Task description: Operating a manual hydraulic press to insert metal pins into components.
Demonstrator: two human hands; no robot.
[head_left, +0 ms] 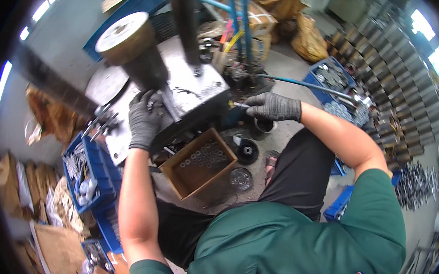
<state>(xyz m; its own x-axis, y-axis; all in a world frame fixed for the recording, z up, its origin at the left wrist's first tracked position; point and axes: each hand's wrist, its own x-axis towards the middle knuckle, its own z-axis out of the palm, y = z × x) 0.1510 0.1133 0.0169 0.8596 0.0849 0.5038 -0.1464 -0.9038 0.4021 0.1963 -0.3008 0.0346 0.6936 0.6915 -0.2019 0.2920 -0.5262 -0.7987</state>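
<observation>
My left hand (143, 121), in a dark grey glove, rests on the metal plate (196, 90) of a press machine, fingers curled by the base of its dark cylindrical ram (146, 66); any part it holds is too small to tell. At the plate's right edge my right hand (273, 106), also gloved, pinches a small thin metal piece (238, 104). Below the plate, between my knees, sits an open cardboard box (199, 163) with several small ring-shaped metal parts.
A blue bin (90, 171) of small metal parts stands at my left, another blue bin (330, 77) of shiny rings at the right. Blue hoses (297, 83) run toward the machine. Black round parts (246, 150) lie on the floor. Cardboard and sacks pile around; stacked metal pieces line the right.
</observation>
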